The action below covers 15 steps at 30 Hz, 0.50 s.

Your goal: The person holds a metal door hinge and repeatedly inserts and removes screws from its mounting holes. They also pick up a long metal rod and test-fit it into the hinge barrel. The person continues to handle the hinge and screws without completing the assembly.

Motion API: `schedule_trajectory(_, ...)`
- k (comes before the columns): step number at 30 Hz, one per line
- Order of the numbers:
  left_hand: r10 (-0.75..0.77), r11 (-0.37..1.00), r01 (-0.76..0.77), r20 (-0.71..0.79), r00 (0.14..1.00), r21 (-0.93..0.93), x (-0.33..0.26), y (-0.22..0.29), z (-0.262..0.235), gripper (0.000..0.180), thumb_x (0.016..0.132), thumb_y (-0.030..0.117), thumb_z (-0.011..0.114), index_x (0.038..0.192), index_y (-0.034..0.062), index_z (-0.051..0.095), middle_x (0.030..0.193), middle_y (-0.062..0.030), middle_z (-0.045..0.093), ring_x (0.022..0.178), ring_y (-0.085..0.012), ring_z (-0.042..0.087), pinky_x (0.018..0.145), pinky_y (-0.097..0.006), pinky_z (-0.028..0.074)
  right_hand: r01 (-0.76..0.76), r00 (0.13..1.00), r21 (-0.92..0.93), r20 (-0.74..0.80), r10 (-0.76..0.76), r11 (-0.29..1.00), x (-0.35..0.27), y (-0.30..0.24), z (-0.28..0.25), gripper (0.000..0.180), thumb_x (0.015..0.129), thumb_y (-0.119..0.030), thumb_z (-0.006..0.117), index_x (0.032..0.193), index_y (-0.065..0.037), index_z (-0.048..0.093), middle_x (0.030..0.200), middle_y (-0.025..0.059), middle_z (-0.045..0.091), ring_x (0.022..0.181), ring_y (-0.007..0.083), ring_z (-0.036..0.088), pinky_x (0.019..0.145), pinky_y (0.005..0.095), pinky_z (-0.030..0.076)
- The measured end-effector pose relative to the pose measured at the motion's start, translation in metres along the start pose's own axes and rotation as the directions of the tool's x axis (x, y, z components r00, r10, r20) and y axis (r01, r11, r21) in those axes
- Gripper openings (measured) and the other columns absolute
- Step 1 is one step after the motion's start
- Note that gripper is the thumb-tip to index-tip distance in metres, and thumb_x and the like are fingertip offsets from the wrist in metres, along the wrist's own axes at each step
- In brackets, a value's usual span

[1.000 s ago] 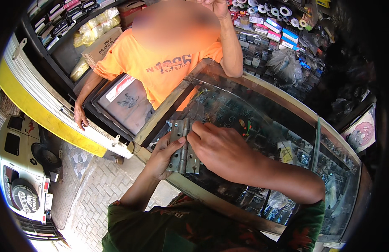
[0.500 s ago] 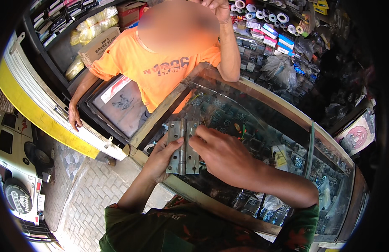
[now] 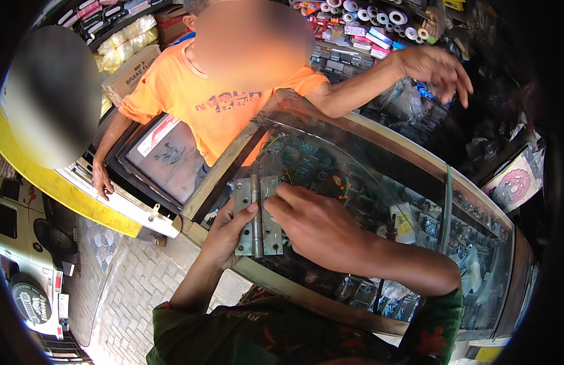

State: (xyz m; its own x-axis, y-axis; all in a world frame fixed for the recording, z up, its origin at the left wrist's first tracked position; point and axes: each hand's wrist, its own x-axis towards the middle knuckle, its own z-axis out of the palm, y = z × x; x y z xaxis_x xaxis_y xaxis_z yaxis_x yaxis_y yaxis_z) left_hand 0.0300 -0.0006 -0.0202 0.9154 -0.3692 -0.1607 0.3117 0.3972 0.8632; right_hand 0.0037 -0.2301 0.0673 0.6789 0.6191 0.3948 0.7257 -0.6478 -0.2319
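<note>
A grey metal door hinge (image 3: 253, 210), opened flat with screw holes in both leaves, lies on the glass top of a shop counter (image 3: 355, 164). My left hand (image 3: 224, 234) grips its left leaf from below, thumb on the metal. My right hand (image 3: 315, 225) comes in from the right and holds the right leaf with its fingertips. Both forearms rise from the lower edge, out of green patterned sleeves.
A person in an orange shirt (image 3: 203, 103) leans on the counter's far side, one hand (image 3: 101, 180) on a framed panel, the other hand (image 3: 437, 70) raised by shelves of tape rolls. Small hardware fills the glass case. Left below are brick paving and a white vehicle (image 3: 20, 255).
The view has shifted, and the hinge with both my hands now sits more toward the centre left. The other person's raised arm has swung out to the right. A dark blurred shape entered at upper left.
</note>
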Motion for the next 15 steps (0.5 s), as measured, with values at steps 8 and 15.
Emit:
schedule_trajectory(8,0.038,0.998,-0.037,-0.008,0.999,0.051,-0.003,-0.006,-0.022,0.048,0.107,0.023,0.077,0.148,0.0054,0.060,0.131,-0.0110,0.072,0.113,-0.0190,0.074,0.094,-0.037,0.065,0.020,0.975,-0.164,-0.217,-0.056,0.986,-0.002,-0.010,0.017,0.025,0.084,-0.015,0.075,0.102,0.000,0.065,0.098,0.0096,0.059,0.087,0.0207,0.069,0.069,0.0343,0.062)
schedule_trajectory(15,0.064,0.997,-0.062,-0.060,0.996,0.035,-0.004,-0.006,-0.021,0.062,0.103,0.017,0.080,0.156,0.0022,0.052,0.138,-0.0183,0.070,0.117,-0.0257,0.075,0.095,-0.040,0.066,-0.054,0.926,0.169,-0.361,0.113,0.984,-0.032,-0.006,-0.005,0.023,0.086,-0.009,0.072,0.104,0.001,0.062,0.087,0.0115,0.060,0.077,0.0278,0.071,0.065,0.0428,0.063)
